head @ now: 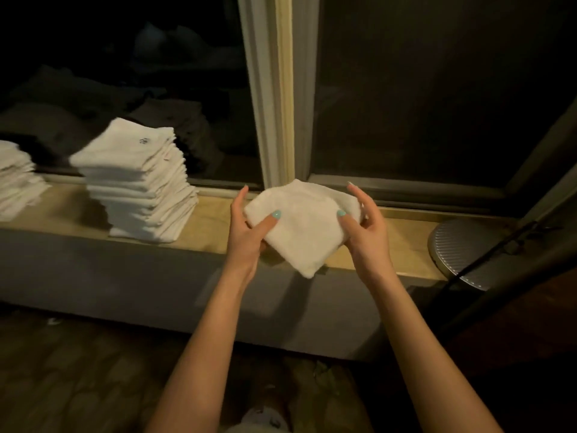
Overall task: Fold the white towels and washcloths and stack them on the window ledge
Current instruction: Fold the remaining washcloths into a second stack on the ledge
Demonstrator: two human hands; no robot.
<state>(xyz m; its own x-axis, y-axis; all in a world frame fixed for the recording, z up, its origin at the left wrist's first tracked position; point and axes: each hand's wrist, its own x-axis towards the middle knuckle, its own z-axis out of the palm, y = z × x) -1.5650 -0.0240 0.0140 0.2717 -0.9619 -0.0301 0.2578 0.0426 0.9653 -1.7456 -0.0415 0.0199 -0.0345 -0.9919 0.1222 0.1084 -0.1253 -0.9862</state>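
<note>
Two bare forearms reach forward from below. Between them a folded washcloth [299, 226] is held over the ledge's [212, 220] front edge, one corner hanging past it; whether it touches the ledge cannot be told. The left hand [246, 226] pinches its left side, thumb on top, and the right hand [362, 226] pinches the right side likewise. Further left on the ledge stands a tall stack [137, 182] of folded whites, with a second stack [15, 182] at the far left. A ribbed disc [459, 254] lies at the ledge's right end.
</note>
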